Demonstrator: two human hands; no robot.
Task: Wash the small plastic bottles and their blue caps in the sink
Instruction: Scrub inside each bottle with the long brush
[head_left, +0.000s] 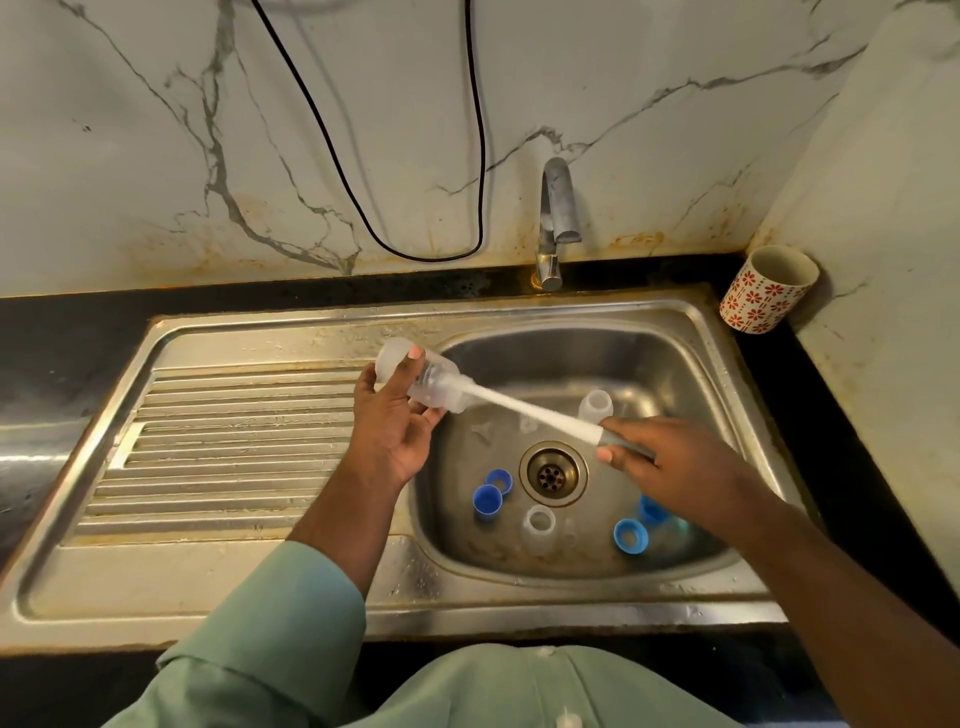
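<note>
Nearest, in the stainless sink (691, 358) basin, ribbed blue caps (487, 501) lie round the drain beside a clear bottle (538, 524) and another (595, 405) farther back, all untouched. Above them the right hand (662, 457) grips the grey handle of a bottle brush (535, 413), its white stem running into the mouth of a translucent plastic bottle (415, 376) that the left hand (397, 421) holds tilted over the basin's edge. The thin, smooth bottle is likely slippery when wet; a hard push could drive it out of the fingers or flick water. Behind stand a steel tap (557, 218), dry, and a flower-patterned cup (763, 291).
</note>
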